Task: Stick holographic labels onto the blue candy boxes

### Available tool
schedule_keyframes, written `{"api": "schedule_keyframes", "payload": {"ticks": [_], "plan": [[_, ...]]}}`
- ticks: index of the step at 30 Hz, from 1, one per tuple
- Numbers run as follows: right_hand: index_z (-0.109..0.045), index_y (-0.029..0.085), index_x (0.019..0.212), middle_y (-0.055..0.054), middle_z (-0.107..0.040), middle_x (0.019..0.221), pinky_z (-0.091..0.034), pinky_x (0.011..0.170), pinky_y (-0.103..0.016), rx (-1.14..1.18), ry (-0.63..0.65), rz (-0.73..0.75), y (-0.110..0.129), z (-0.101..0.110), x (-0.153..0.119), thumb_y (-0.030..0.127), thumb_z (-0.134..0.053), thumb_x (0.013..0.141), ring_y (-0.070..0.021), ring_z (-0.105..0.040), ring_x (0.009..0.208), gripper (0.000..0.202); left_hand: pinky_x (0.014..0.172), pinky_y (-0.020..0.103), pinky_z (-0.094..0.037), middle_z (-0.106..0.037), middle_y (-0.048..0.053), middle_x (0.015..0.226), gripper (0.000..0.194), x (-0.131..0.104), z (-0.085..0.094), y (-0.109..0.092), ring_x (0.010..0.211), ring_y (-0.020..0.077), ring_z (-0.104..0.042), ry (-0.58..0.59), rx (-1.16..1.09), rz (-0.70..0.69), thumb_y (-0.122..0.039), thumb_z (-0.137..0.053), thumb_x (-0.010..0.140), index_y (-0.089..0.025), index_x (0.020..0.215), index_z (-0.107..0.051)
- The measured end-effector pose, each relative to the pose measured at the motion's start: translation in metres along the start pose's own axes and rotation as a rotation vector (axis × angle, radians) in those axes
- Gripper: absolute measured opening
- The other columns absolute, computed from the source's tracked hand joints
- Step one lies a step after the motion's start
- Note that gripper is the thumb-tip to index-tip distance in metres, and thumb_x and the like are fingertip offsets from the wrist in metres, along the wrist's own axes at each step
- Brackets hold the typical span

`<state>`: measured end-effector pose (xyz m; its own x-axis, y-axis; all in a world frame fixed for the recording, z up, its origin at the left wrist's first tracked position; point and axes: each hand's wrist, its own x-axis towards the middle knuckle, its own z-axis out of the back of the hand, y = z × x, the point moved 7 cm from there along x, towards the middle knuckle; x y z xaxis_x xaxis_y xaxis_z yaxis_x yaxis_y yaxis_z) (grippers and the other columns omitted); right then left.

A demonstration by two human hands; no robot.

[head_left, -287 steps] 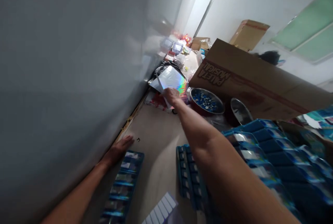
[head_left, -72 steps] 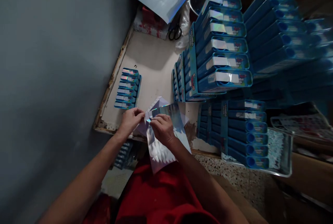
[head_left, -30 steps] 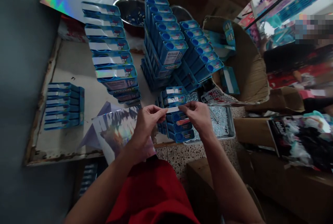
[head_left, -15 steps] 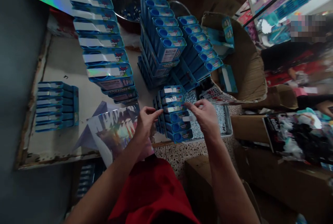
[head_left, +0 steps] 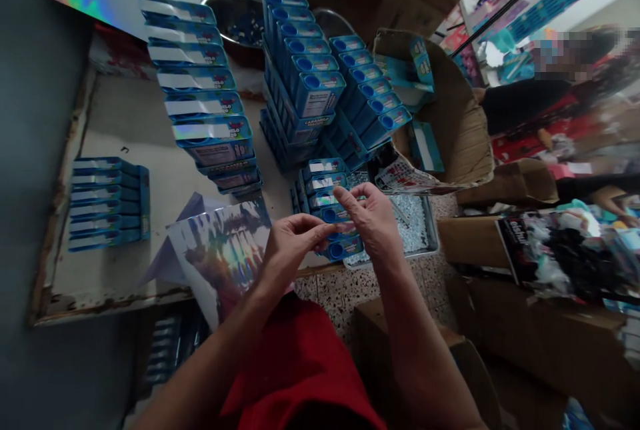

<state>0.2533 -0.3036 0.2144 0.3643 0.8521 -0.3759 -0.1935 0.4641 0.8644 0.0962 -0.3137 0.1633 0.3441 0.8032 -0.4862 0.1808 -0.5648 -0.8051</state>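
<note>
Both hands meet over a small block of blue candy boxes [head_left: 326,183] on the front edge of the table. The boxes at its back carry shiny strips on their tops, while the nearer ones show dark blue ovals. My left hand [head_left: 290,243] is closed, thumb and forefinger pinching the left end of a thin, pale sticker strip [head_left: 343,225]. At the strip's other end, my right hand [head_left: 375,220] has its fingers bent together on it; the exact grip is partly hidden. Under my left forearm lies a reflective sticker sheet [head_left: 235,237].
Taller box stacks [head_left: 305,70] rise behind, with another stack [head_left: 210,103] to their left. A low group [head_left: 107,203] sits at far left. To the right are a tray of pale pellets [head_left: 417,230] and an open carton [head_left: 460,117]. A co-worker's sleeve [head_left: 525,103] shows beyond.
My left hand has moved right and taken hold of the strip that hung from my right hand. My right hand has shifted slightly left. The view has shifted slightly.
</note>
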Motion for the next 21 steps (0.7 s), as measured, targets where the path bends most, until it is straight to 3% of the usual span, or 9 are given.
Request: {"api": "schedule_keyframes", "payload": {"ticks": [4, 6, 10, 15, 21], "plan": [[-0.057, 0.022, 0.104, 0.003, -0.069, 0.071, -0.050, 0.059, -0.027, 0.085, 0.155, -0.055, -0.015, 0.009, -0.009, 0.050, -0.092, 0.061, -0.0148, -0.066, 0.062, 0.062, 0.059, 0.028, -0.047, -0.065, 0.002, 0.065, 0.028, -0.007, 0.015, 0.004, 0.059, 0.0134, -0.056, -0.029, 0.003, 0.028, -0.045, -0.083, 0.075, -0.021, 0.071, -0.070], [-0.059, 0.020, 0.104, 0.001, -0.072, 0.073, -0.051, 0.061, -0.029, 0.068, 0.101, -0.058, -0.024, 0.017, -0.009, 0.042, -0.093, 0.059, -0.0165, -0.068, 0.064, 0.060, 0.058, 0.028, -0.047, -0.064, 0.001, 0.064, 0.028, -0.009, 0.018, 0.004, 0.058, 0.0133, -0.055, -0.049, 0.015, 0.029, -0.046, -0.082, 0.076, -0.021, 0.070, -0.070], [-0.059, 0.021, 0.098, 0.000, -0.074, 0.072, -0.052, 0.063, -0.031, -0.062, -0.122, 0.019, -0.030, 0.026, 0.000, 0.037, -0.089, 0.062, -0.0186, -0.070, 0.066, 0.049, 0.059, 0.028, -0.048, -0.065, 0.002, 0.065, 0.029, 0.000, 0.020, 0.000, 0.059, 0.0139, -0.056, -0.093, 0.077, 0.002, -0.046, -0.081, 0.076, -0.020, 0.071, -0.070], [-0.057, 0.023, 0.097, 0.000, -0.074, 0.073, -0.051, 0.062, -0.032, -0.196, -0.157, 0.052, -0.031, 0.018, 0.013, 0.035, -0.087, 0.065, -0.0205, -0.071, 0.067, 0.046, 0.060, 0.027, -0.049, -0.065, 0.002, 0.064, 0.028, 0.022, 0.024, 0.002, 0.061, 0.0133, -0.058, -0.120, 0.118, 0.008, -0.042, -0.084, 0.071, -0.017, 0.071, -0.072], [-0.056, 0.022, 0.097, 0.002, -0.067, 0.072, -0.048, 0.064, -0.034, -0.343, -0.236, 0.092, -0.035, 0.029, 0.018, 0.043, -0.090, 0.063, -0.0190, -0.064, 0.066, 0.053, 0.058, 0.024, -0.047, -0.066, 0.001, 0.067, 0.028, 0.037, 0.027, 0.026, 0.061, 0.0114, -0.059, -0.103, 0.046, 0.044, -0.041, -0.086, 0.071, -0.016, 0.074, -0.072]]}}
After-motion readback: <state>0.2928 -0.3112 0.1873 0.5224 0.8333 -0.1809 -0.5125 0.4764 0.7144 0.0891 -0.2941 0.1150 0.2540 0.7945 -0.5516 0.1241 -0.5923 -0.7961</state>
